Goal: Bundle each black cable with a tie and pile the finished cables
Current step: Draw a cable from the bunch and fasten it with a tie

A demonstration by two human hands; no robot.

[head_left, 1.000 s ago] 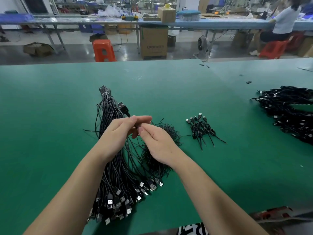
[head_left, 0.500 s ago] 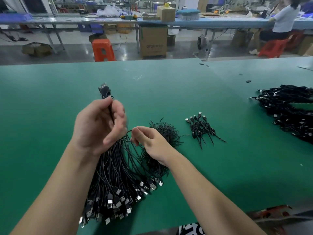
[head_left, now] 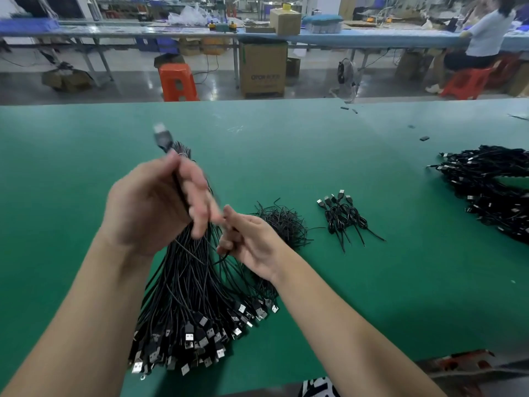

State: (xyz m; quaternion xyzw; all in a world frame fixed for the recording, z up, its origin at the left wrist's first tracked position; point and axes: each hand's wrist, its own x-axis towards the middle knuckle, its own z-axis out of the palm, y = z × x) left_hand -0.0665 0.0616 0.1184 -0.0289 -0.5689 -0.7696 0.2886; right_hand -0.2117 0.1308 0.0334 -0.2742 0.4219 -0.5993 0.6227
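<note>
Hands work above the big cable bunch (head_left: 189, 296): left hand (head_left: 154, 207) grips one cable, right hand (head_left: 252, 242) pinches its tail, probably for coiling; finished cables (head_left: 345, 217) lie at three o'clock.

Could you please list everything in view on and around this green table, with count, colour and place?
Table: one, green, fills the foreground.
Loose cable bunch: one big bunch, black, near centre under the hands.
Held cable: one, black, plug sticking up from the left hand.
Ties: one heap, black, right of the hands.
Finished cables: a few, black, right of the ties.
Cable pile: one, black, far right edge.
Stool: one, orange, floor beyond.
Left hand: grips the held cable.
Right hand: pinches the cable lower down.
</note>
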